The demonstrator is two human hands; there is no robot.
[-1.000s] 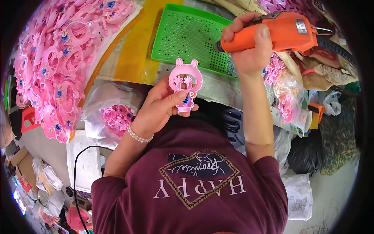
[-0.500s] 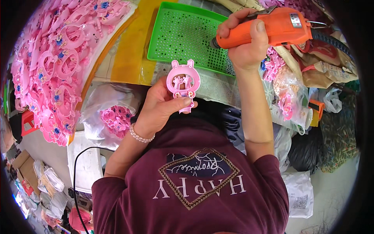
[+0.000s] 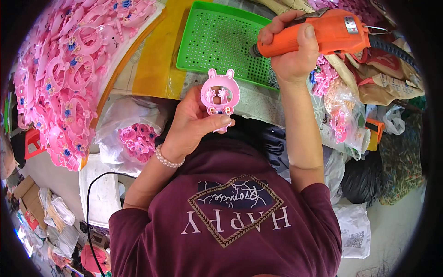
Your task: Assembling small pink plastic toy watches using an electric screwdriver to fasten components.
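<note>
In my left hand is a pink plastic animal-shaped frame, with two round ears on top and a wide oval opening. My thumb presses on its lower part, and the fingers behind it are mostly hidden. My right hand grips an orange electric screwdriver, its dark tip pointing left over the green perforated tray. Small metal screws lie at the tray's near right corner, partly covered by my right wrist. The screwdriver's tip is apart from the pink frame.
Many pink frames with blue parts are heaped at the left. A clear bag of small pink parts hangs beside my left forearm. Pink pieces in plastic and a black bag are at the right. A dark cord trails from the screwdriver.
The pink frame in my left hand has shifted slightly right and up, and its lower end is more covered by my thumb. My right hand with the screwdriver has hardly moved.
</note>
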